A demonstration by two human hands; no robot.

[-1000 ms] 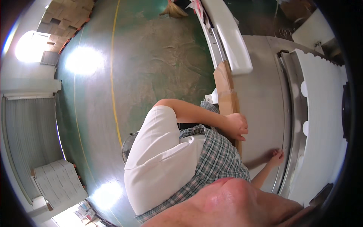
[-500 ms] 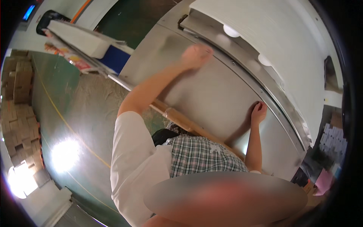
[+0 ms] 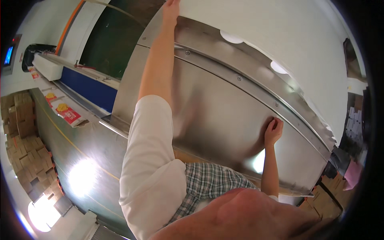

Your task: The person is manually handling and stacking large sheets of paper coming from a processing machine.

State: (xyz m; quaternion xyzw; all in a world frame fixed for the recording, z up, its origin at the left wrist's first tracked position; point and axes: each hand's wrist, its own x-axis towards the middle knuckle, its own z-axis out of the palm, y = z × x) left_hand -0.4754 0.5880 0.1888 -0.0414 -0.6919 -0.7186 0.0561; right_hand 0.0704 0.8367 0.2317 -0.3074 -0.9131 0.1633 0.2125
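My left hand (image 3: pixel 172 9) is stretched far forward to the upper edge of the view, beside the left end of a large white panel (image 3: pixel 272 28). Its fingertips are cut off by the frame, so I cannot see what they touch or hold. My right hand (image 3: pixel 274 131) rests low over the brushed steel table (image 3: pixel 224 116), its fingers curled in a loose fist with nothing visible in them. A steel strip with screws (image 3: pixel 239 78) crosses the table beneath the white panel. Two rounded white shapes (image 3: pixel 233 37) show under the panel's near edge.
On the left, a conveyor with a blue belt (image 3: pixel 90 88) carries printed red and white cartons (image 3: pixel 68 113) along its side. Stacked brown cardboard (image 3: pixel 34 160) stands on the green floor farther left. A screen (image 3: pixel 9 55) glows at the upper left. Pink material (image 3: pixel 353 175) hangs at the right.
My left hand has moved forward from above the steel table to the panel's left end. My right hand stays in almost the same spot. The whole view has shifted slightly.
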